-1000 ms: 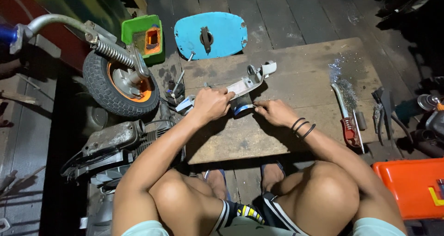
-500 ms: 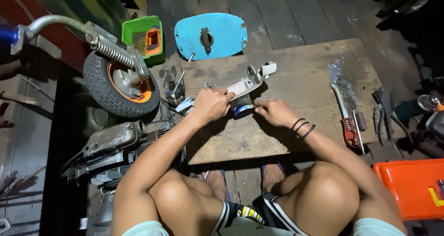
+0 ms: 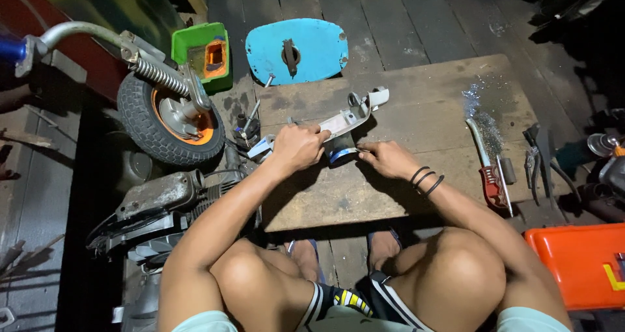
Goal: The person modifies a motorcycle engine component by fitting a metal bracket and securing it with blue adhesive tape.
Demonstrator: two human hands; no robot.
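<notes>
We sit low over a wooden board (image 3: 416, 104) on the dark plank floor, and both our hands meet near the middle of the frame. Our left hand (image 3: 298, 146) is closed around a pale blue and white metal bracket (image 3: 348, 118), which lies slanted on the board, its far end pointing to the upper right. Our right hand (image 3: 385, 159) has the fingers drawn together in a pinch at a small blue round part (image 3: 341, 155) under the bracket; what exactly the fingertips grip there we cannot tell, it is too small.

We judge that the step in hand is fitting or loosening this round part on the bracket, with the left hand only keeping the piece steady. The next move, as we see it, calls for a firm hold from the left hand so the bracket does not turn, and a fine twist or push from the right fingertips.

At the upper left a small wheel with an orange rim (image 3: 170, 118) stands on its fork, and below it lies a grey engine (image 3: 166, 198). A blue oval cover (image 3: 296, 51) rests in the upper centre, beside a green box (image 3: 203, 56). At the right edge of the board lies a red-handled saw (image 3: 489, 169), near metal filings (image 3: 480, 114). An orange case (image 3: 579, 260) sits at the lower right.
</notes>
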